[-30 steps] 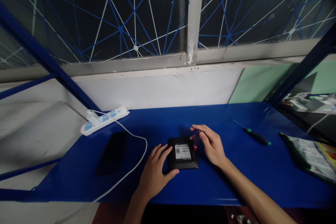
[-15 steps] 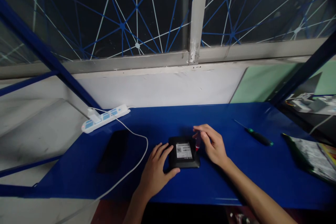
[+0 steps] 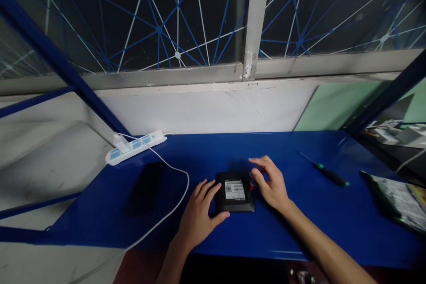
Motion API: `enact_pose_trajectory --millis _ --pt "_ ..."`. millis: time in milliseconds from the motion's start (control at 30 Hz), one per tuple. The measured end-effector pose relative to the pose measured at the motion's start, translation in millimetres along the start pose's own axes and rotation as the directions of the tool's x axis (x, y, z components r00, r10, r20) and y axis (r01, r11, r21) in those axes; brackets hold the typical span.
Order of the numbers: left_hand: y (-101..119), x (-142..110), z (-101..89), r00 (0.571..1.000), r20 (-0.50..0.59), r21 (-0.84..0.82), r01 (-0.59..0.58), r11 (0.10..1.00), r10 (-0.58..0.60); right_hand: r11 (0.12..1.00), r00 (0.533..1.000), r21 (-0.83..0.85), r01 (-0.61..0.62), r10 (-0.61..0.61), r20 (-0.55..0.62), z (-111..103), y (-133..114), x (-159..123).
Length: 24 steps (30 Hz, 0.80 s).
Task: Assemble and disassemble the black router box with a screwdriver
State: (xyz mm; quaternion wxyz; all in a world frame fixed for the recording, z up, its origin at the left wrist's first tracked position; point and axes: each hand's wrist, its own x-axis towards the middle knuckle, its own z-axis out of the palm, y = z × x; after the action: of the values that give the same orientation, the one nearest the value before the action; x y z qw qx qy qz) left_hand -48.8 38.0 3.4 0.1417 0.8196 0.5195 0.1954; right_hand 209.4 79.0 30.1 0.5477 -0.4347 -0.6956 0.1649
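A flat black electronic device point(image 3: 235, 207) with a white printed label point(image 3: 234, 189) lies on the blue table. My left hand point(image 3: 199, 217) rests at its left side, fingers spread, with the index fingertip on the left edge and the thumb at the front edge. On the other side, my right hand point(image 3: 271, 184) is closed around a small screwdriver point(image 3: 252, 182) with a see-through purplish handle and a red collar. The screwdriver leans over the device's right edge, tip down; whether the tip sits in a screw is too small to tell.
A second screwdriver point(image 3: 329, 174), dark green, lies to the right, beside a shiny packet point(image 3: 396, 199). On the left are a dark flat object point(image 3: 145, 188), a white power strip point(image 3: 136, 147) and a white cable point(image 3: 173, 206). Blue frame posts point(image 3: 96, 108) flank the table point(image 3: 213, 151).
The view has shifted slightly. My right fingers have shifted on the screwdriver's handle, covering more of it. My left hand and the device keep their places relative to each other.
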Motion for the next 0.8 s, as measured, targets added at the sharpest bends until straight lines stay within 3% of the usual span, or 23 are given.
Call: enact_pose_trajectory --millis 167,267,467,800 --pt "-0.4 -0.3 0.5 1.0 -0.002 -0.001 -0.006 1.0 0.006 0.991 0.995 0.108 -0.082 0.074 0.073 1.2 -0.1 -1.6" --pt "0.1 -0.6 0.4 1.0 -0.009 -0.008 -0.011 1.0 0.011 0.988 0.991 0.086 -0.13 0.126 0.046 4.7 3.5 -2.8" --pt "0.2 -0.3 -0.2 1.0 0.016 -0.017 0.008 1.0 -0.008 0.999 1.0 -0.046 -0.026 0.026 0.002 3.6 6.9 -2.7" --pt "-0.2 -0.1 0.8 1.0 0.004 -0.012 -0.006 1.0 0.006 0.979 0.991 0.178 -0.099 0.081 0.107 -0.4 2.5 -4.1"
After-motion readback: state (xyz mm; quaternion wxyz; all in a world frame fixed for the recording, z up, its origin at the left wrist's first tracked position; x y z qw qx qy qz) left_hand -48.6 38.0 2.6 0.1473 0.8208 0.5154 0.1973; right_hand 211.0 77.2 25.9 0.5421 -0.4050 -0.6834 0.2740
